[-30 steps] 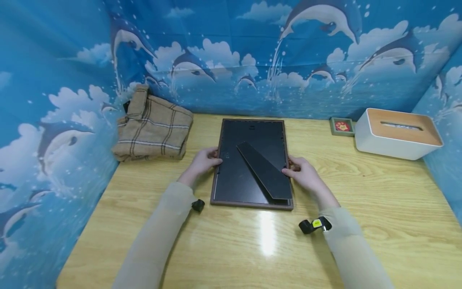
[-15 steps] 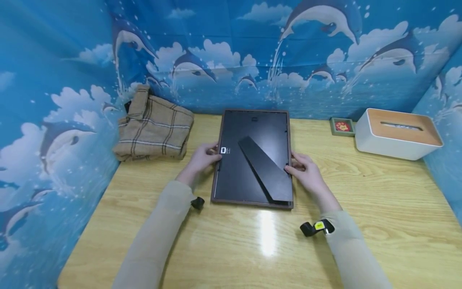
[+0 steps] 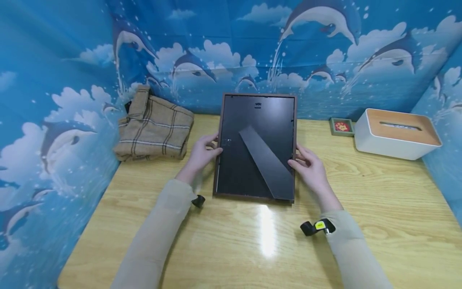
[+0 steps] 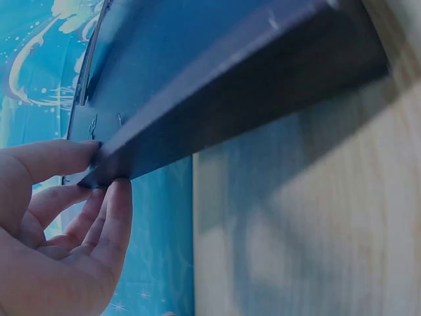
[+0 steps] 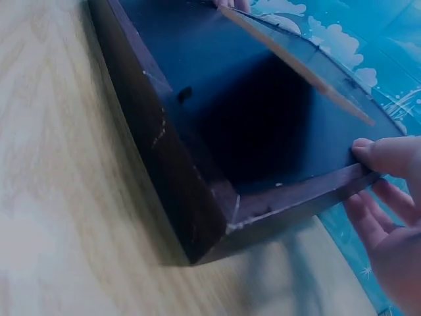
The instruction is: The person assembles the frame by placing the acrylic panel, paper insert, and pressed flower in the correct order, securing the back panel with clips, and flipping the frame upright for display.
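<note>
A dark picture frame (image 3: 234, 172) faces me with its black back, tilted up from the table on its near edge. Its slanted stand flap (image 3: 267, 160) runs toward the lower right corner; in the right wrist view the flap (image 5: 309, 72) sticks out from the backing. My left hand (image 3: 200, 155) pinches the left side of the frame, thumb on the back and fingers behind, as the left wrist view of that hand (image 4: 72, 230) shows. On the opposite side my right hand (image 3: 311, 166) grips the edge the same way.
A folded plaid cloth (image 3: 155, 128) lies at the back left. Toward the back right are a small green-edged box with a red picture (image 3: 341, 127) and a white tissue box with a wooden lid (image 3: 393, 138). A dolphin-print curtain (image 3: 231, 48) encloses the wooden table (image 3: 231, 249).
The picture frame's far edge has risen from the table, tilting it more upright. Both hands have kept their hold on its sides.
</note>
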The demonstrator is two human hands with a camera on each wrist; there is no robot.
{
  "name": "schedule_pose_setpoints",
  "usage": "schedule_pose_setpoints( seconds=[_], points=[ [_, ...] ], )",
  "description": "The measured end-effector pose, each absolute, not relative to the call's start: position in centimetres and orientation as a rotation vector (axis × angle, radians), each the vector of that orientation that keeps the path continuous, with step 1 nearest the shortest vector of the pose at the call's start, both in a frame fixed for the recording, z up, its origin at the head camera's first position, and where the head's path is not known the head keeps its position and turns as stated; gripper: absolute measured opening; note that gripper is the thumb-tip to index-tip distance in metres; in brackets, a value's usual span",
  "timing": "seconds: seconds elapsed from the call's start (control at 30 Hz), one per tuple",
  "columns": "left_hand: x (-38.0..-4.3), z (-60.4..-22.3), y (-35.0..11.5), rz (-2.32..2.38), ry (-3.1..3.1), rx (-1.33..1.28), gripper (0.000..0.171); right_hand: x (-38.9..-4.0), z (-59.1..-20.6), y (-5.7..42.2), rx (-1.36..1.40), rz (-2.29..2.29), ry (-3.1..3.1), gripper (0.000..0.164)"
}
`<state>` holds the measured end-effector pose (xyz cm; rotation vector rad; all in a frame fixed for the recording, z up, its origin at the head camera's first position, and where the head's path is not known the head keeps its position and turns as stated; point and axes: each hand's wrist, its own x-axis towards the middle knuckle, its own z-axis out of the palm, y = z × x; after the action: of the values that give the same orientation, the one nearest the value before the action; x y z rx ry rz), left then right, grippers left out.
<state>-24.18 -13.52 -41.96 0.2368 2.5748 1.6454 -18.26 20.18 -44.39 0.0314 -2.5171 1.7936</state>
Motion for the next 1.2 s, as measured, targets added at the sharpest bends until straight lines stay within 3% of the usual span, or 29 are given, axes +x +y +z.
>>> schedule_pose_setpoints(
  seconds=[0.87, 1.2],
  points=[
    [-24.4, -41.0, -12.1, 2.146, 2.641, 0.611, 0.057, -18.8, -42.4, 19.4, 0.200, 1.945, -1.827, 0.059],
    [-24.9, -41.0, -10.6, 2.345, 2.663, 0.712, 0.054, -19.9, -41.3, 19.9, 0.087, 1.880, -1.826, 0.056]
  ],
)
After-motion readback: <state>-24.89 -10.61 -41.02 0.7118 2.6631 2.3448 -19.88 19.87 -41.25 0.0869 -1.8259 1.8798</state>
